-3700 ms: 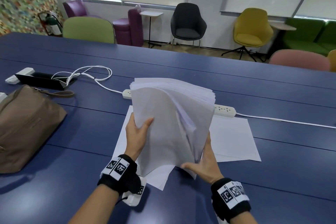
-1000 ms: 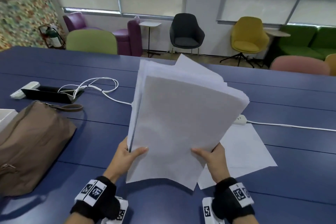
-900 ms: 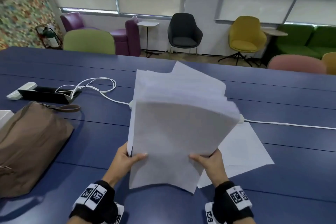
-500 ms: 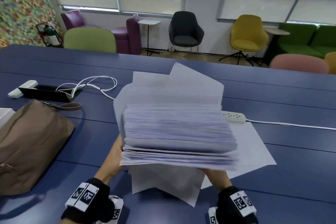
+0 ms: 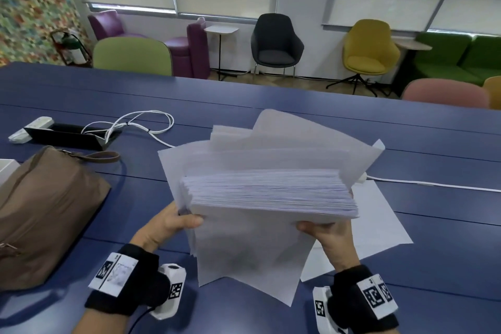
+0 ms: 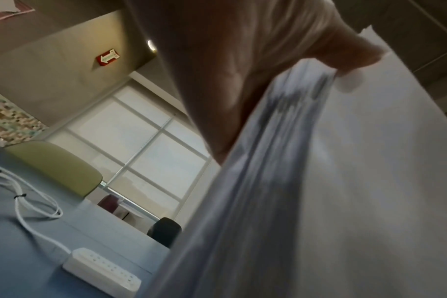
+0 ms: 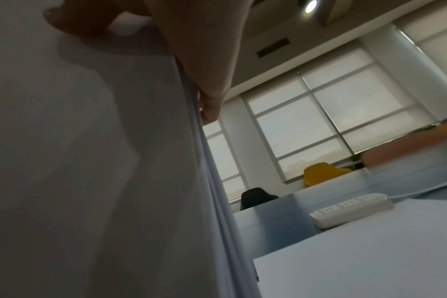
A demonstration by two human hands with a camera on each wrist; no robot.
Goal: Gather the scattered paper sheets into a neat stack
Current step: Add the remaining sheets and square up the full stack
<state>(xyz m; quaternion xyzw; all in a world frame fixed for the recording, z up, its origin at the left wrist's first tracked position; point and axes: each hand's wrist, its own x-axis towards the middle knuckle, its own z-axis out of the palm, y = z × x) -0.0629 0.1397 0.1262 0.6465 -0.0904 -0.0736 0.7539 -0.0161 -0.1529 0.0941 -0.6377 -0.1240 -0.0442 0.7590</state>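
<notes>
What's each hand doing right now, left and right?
Left hand: grips the left side of the paper stack, thumb on the near face.
Right hand: grips the stack's right side, thumb also on the near face.

A dark blue table point(image 5: 271, 106) is carrying a brown bag point(image 5: 46, 206), a black tray point(image 5: 67, 135), a coiled white cable point(image 5: 141, 123), a white power strip point(image 6: 102, 276) and some loose paper sheets point(image 5: 379, 219) lying flat.
</notes>
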